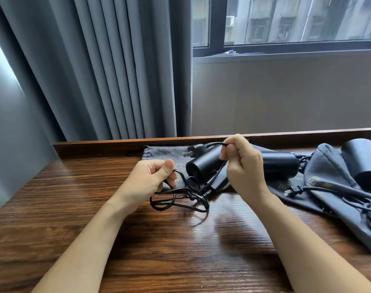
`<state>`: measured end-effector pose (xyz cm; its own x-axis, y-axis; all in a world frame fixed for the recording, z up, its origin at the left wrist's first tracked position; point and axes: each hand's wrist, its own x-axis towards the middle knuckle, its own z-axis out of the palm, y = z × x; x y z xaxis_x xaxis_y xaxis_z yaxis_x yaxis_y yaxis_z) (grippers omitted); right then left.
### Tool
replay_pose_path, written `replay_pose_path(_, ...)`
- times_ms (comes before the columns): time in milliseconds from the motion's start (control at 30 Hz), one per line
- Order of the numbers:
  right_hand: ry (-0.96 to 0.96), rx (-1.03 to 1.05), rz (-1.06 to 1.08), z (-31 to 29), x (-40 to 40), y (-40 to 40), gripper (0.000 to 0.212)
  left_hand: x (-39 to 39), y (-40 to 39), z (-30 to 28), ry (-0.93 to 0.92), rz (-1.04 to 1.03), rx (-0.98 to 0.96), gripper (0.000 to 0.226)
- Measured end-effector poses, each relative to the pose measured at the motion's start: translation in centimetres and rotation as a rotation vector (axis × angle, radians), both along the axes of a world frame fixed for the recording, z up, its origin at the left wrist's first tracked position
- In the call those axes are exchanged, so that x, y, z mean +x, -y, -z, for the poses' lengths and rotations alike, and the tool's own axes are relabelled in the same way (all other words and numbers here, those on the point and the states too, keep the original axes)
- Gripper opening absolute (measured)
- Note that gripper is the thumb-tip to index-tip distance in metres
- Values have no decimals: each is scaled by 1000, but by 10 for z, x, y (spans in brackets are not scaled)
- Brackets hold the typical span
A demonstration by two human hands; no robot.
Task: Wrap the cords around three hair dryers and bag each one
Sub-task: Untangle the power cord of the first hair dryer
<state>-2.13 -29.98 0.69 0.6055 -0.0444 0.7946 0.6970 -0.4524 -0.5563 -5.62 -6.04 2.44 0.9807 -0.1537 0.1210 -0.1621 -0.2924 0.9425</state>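
Black cord (pixel 180 199) ran between both hands, which reached forward on bare forearms over the wooden table (pixel 74 208). The left hand (pixel 150 178) was curled, thumb pressed over a strand, with loose loops tangled on the wood just below it. The right hand (pixel 241 166), raised a little higher, pinched the cord close behind the plug (pixel 194 149), whose prongs pointed left. Behind the hands lay a black hair dryer (pixel 203 166) on a grey pouch (pixel 161 152). To the right, a second pouch (pixel 328 166) and another dryer (pixel 364 159) lay with their own cord and plug (pixel 292 191). Bare wood spread in front and to the left; a raised lip (pixel 116 144) edged the table's far side by grey curtains (pixel 106 70)
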Motion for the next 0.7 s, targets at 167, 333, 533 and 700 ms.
replay_pose_path(167, -54, 11, 5, 2, -4, -9, 16, -3, -5, -4, -58, 105, 86, 39)
replay_pose_path(333, -62, 58, -46, 0, -9, -14, 14, -6, -4, -2, -101, 233, 108, 28)
replay_pose_path(533, -91, 168, -119, -4, -12, -18, 12, -2, -7, 3, -236, 230, 208, 27)
replay_pose_path(700, -127, 262, -194, -5, -15, -21, 12, -2, -4, 5, -246, 275, 298, 40)
